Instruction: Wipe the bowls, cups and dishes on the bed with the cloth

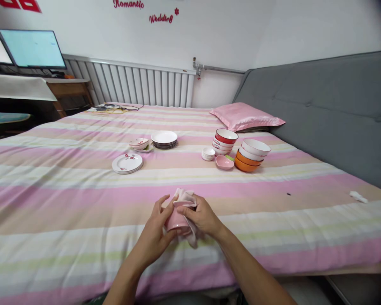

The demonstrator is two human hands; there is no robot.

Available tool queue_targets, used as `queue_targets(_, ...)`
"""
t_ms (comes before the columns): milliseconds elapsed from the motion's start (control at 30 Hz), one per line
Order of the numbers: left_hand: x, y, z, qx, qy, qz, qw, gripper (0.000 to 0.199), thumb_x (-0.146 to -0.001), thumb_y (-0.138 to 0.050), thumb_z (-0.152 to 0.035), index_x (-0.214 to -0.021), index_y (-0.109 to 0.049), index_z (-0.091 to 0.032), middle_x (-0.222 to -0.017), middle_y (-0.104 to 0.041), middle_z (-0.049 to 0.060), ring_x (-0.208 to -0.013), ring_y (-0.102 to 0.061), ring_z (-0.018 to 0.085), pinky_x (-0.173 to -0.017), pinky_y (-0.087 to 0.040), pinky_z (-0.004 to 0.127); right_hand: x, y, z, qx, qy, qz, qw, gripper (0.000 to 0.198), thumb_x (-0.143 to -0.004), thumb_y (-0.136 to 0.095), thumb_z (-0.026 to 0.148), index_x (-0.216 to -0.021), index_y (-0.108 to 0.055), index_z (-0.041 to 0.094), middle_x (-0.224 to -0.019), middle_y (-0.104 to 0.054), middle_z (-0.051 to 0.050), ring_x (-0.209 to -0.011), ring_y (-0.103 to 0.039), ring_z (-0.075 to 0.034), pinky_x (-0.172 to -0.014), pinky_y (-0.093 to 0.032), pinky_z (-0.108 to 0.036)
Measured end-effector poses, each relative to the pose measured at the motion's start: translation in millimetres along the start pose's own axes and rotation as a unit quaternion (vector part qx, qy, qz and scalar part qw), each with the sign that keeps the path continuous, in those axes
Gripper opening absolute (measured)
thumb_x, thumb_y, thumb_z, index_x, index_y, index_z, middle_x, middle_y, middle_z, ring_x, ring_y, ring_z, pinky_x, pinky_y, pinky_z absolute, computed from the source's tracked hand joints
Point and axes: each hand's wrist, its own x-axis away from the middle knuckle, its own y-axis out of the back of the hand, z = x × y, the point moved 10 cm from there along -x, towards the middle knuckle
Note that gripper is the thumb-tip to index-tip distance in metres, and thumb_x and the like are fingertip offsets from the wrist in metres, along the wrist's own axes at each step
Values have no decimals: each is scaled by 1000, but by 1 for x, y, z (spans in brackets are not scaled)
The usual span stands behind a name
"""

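Near the front of the bed, my left hand (156,228) grips a small pink dish (177,222) by its side, fingers curled round it. My right hand (204,214) is closed on a pale pink cloth (186,196), its thumb pressing the cloth against the dish. Part of the cloth hangs below the dish, and the rest is bunched above it. Both the cloth and my fingers cover much of the dish. A similar pink bowl (224,163) sits farther off beside the stacked bowls.
On the striped bedsheet (82,203) stand stacked flowered plates (127,163), white plates (164,137), small dishes (139,143), saucers (208,153), red-rimmed bowls (226,136) and orange bowls (246,164). A pink pillow (246,115) and cables (117,108) lie behind. The grey headboard (320,93) bounds the right.
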Motion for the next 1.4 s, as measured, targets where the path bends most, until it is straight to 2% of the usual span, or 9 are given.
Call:
queue_targets(100, -2, 8, 1, 35, -1, -46, 998, 68, -76, -64, -24, -137, -34, -31, -139, -36, 10, -126, -37, 26, -103, -32, 45, -2, 9, -4, -42, -1, -78, 996, 20, -75, -66, 33, -84, -64, 16, -79, -63, -1, -73, -57, -14, -70, -44, -25)
queue_targets(233, 2, 19, 24, 197, 129, -171, 957, 73, -69, -70, -34, -133, -38, -21, -120, -53, 12, -103, -56, 25, -90, -44, 42, 0, 17, -18, -217, -47, -178, 959, 25, -75, -66, 40, -86, -58, 19, -77, -64, 1, -69, -59, -14, -67, -46, -25)
queue_targets(367, 5, 4, 21, 331, 182, -191, 906, 45, -75, -63, -41, -110, -57, -14, -100, -63, 10, -97, -58, 23, -84, -47, 35, 2, 10, -13, -306, -66, -168, 935, 30, -76, -63, 42, -97, -57, 21, -82, -65, -2, -72, -61, -16, -64, -48, -25)
queue_targets(600, 7, 3, 28, 427, 206, -193, 859, 42, -77, -61, -44, -108, -62, -15, -113, -62, 10, -106, -55, 25, -83, -48, 33, 2, 4, -4, -331, -59, -92, 937, 22, -67, -63, 17, -89, -61, 21, -78, -63, 3, -72, -58, -12, -71, -47, -21)
queue_targets(800, 5, 11, 31, 419, 183, -202, 866, 39, -78, -62, -40, -109, -62, -17, -114, -63, 9, -106, -55, 24, -82, -49, 31, -2, 11, -4, -262, -24, -124, 957, 28, -74, -67, 29, -99, -61, 17, -87, -66, -2, -83, -59, -16, -81, -44, -28)
queue_targets(967, 4, 22, 25, 375, 156, -216, 888, 46, -75, -65, -37, -116, -59, -17, -111, -65, 8, -103, -57, 24, -78, -49, 29, 0, 26, -10, -176, -12, -174, 969, 25, -74, -67, 36, -89, -62, 16, -76, -62, 0, -72, -56, -14, -72, -43, -24)
queue_targets(1133, 7, 37, 16, 323, 131, -255, 902, 55, -68, -71, -36, -118, -59, -16, -111, -66, 7, -104, -57, 25, -80, -48, 28, 1, 26, -11, -144, -8, -170, 975, 24, -77, -64, 40, -80, -59, 17, -64, -52, 4, -57, -47, -9, -58, -39, -20)
queue_targets(1300, 17, 45, 15, 283, 144, -310, 896, 64, -58, -77, -35, -116, -61, -15, -113, -66, 8, -106, -57, 30, -83, -48, 32, 4, 25, -2, -93, 7, -175, 980, 27, -82, -57, 43, -87, -61, 17, -74, -59, 0, -67, -52, -13, -68, -43, -23)
queue_targets(1400, 20, 46, 14, 265, 141, -325, 897, 62, -56, -78, -35, -112, -63, -14, -108, -67, 9, -101, -59, 30, -81, -49, 33, 5, 27, 0, -58, 11, -184, 981, 30, -83, -53, 45, -79, -60, 17, -66, -55, 2, -61, -47, -11, -62, -41, -22)
